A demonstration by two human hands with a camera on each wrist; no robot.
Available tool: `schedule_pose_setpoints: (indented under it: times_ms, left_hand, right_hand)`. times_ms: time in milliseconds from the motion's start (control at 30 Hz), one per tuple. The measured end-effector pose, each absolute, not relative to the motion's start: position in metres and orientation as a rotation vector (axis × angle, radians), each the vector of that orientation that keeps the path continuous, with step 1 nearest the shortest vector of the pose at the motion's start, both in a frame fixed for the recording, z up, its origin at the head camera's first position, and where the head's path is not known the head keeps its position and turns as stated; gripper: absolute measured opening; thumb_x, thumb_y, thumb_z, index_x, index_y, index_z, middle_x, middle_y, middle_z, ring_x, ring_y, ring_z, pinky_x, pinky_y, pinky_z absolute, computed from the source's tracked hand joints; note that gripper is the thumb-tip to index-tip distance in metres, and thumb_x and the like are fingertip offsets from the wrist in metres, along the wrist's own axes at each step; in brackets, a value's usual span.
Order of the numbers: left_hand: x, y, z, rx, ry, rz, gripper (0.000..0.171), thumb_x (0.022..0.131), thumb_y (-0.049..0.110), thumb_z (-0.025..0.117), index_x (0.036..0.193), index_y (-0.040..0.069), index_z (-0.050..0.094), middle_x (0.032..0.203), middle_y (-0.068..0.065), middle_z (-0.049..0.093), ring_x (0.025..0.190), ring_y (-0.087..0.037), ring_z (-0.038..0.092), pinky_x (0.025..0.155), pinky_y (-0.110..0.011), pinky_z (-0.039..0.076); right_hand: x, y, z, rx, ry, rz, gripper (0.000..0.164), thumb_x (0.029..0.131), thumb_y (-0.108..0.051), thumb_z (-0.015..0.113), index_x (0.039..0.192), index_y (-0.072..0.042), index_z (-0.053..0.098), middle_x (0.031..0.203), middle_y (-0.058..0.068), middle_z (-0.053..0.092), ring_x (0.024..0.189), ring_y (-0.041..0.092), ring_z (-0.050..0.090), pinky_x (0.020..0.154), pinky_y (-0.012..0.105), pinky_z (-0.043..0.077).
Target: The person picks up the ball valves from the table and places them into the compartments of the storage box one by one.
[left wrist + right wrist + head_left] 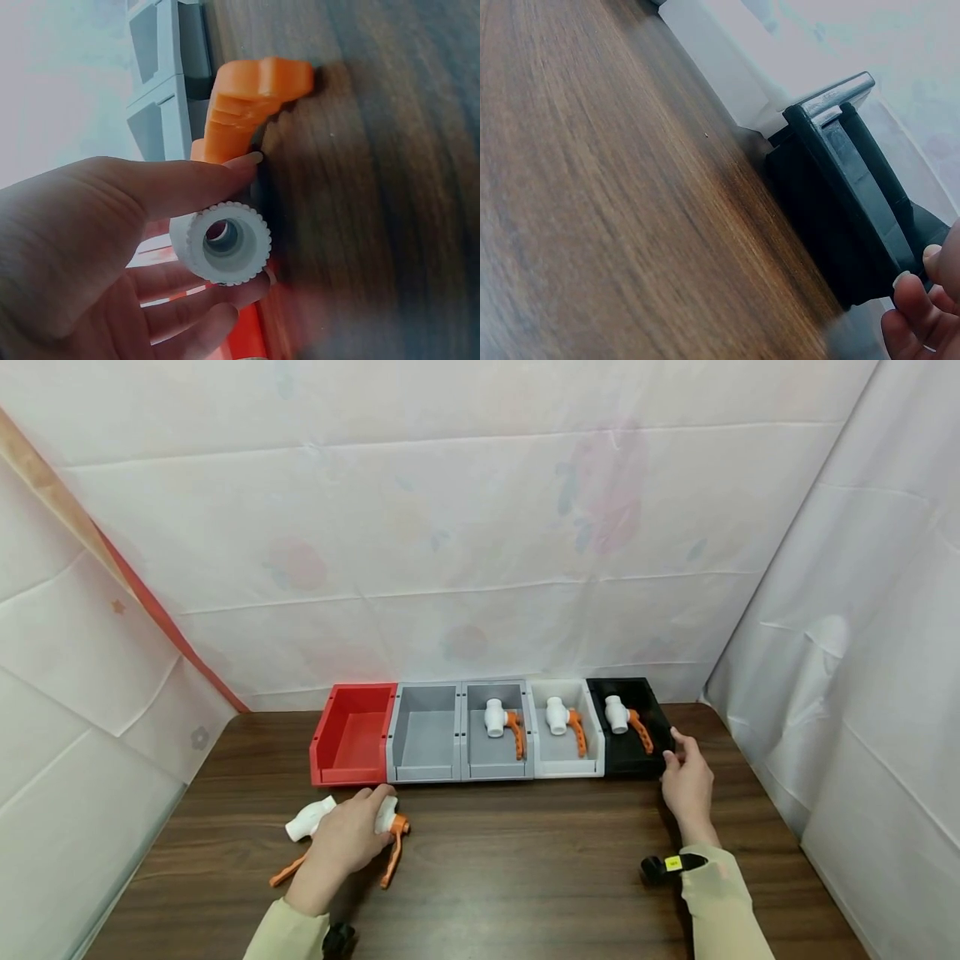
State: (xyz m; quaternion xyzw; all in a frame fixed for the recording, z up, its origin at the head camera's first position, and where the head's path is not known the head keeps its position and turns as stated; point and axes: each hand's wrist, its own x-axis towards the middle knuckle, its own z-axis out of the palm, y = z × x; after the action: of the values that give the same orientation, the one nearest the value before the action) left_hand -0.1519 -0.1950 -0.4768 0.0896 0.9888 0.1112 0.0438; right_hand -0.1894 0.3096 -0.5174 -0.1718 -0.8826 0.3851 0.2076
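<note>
A white, round-mouthed plastic valve (241, 259), its curved orange handle (251, 97) toward twelve o'clock, was gripped by the left hand (97, 232).

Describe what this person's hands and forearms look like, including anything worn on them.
The left hand and right hand are bare, without gloves. The left sleeve and right sleeve are pale yellow. At the right cuff sits a black device with a small yellow label; another black piece partly shows at the left cuff.
</note>
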Motion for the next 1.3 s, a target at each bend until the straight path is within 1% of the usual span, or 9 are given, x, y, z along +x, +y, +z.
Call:
schedule_pose_setpoints:
  times_ms: [167, 267, 500, 600, 800, 1033, 1300]
  left_hand:
    - [-0.152, -0.196, -0.478, 0.28, 3.039, 0.375, 0.065, 0.066, 0.022, 0.091, 0.122, 0.012, 0.061, 0.101, -0.009, 0.064, 0.073, -0.022, 0.057, 0.064, -0.046, 0.055]
    - [-0.152, -0.196, -0.477, 0.254, 3.033, 0.396, 0.066, 0.066, 0.024, 0.091, 0.123, 0.013, 0.061, 0.102, -0.01, 0.064, 0.075, -0.023, 0.057, 0.066, -0.047, 0.055]
    - [-0.15, -0.195, -0.476, 0.254, 3.041, 0.431, 0.066, 0.07, 0.025, 0.09, 0.127, 0.01, 0.06, 0.105, -0.013, 0.065, 0.078, -0.026, 0.059, 0.07, -0.048, 0.055]
    - [-0.151, -0.193, -0.475, 0.268, 3.056, 0.449, 0.064, 0.07, 0.025, 0.089, 0.125, 0.01, 0.06, 0.105, -0.013, 0.065, 0.078, -0.025, 0.059, 0.071, -0.048, 0.055]
    - [-0.155, -0.188, -0.47, 0.254, 3.087, 0.52, 0.067, 0.068, 0.026, 0.09, 0.125, 0.012, 0.059, 0.108, -0.013, 0.064, 0.081, -0.027, 0.061, 0.074, -0.05, 0.055]
    - [-0.16, -0.182, -0.463, 0.244, 3.135, 0.598, 0.065, 0.07, 0.025, 0.088, 0.126, 0.011, 0.059, 0.11, -0.014, 0.064, 0.082, -0.029, 0.061, 0.071, -0.049, 0.056]
    - [-0.169, -0.174, -0.457, 0.266, 3.191, 0.669, 0.063, 0.073, 0.025, 0.087, 0.128, 0.011, 0.058, 0.112, -0.014, 0.064, 0.087, -0.03, 0.063, 0.075, -0.051, 0.055]
  right_hand:
    - [-0.189, 0.31, -0.517, -0.475, -2.455, 1.074, 0.043, 0.103, -0.009, 0.054, 0.145, -0.014, 0.049, 0.098, 0.02, 0.065, 0.069, 0.03, 0.064, 0.068, 0.044, 0.046]
    - [-0.189, 0.31, -0.518, -0.472, -2.451, 1.075, 0.043, 0.103, -0.009, 0.055, 0.145, -0.013, 0.049, 0.098, 0.02, 0.065, 0.069, 0.03, 0.064, 0.068, 0.044, 0.046]
    - [-0.19, 0.31, -0.519, -0.464, -2.45, 1.068, 0.043, 0.103, -0.01, 0.054, 0.145, -0.014, 0.049, 0.098, 0.02, 0.065, 0.07, 0.03, 0.064, 0.068, 0.044, 0.046]
    - [-0.19, 0.31, -0.519, -0.461, -2.451, 1.069, 0.043, 0.103, -0.01, 0.054, 0.145, -0.014, 0.049, 0.099, 0.02, 0.065, 0.071, 0.031, 0.064, 0.068, 0.045, 0.046]
    - [-0.189, 0.31, -0.519, -0.46, -2.441, 1.07, 0.042, 0.103, -0.009, 0.054, 0.145, -0.012, 0.049, 0.102, 0.022, 0.064, 0.078, 0.035, 0.062, 0.07, 0.048, 0.046]
    - [-0.189, 0.309, -0.518, -0.46, -2.435, 1.077, 0.042, 0.103, -0.008, 0.054, 0.144, -0.011, 0.05, 0.103, 0.023, 0.064, 0.083, 0.037, 0.061, 0.073, 0.051, 0.046]
    - [-0.189, 0.31, -0.519, -0.457, -2.429, 1.075, 0.041, 0.103, -0.008, 0.054, 0.144, -0.012, 0.05, 0.103, 0.023, 0.064, 0.083, 0.038, 0.06, 0.074, 0.052, 0.045]
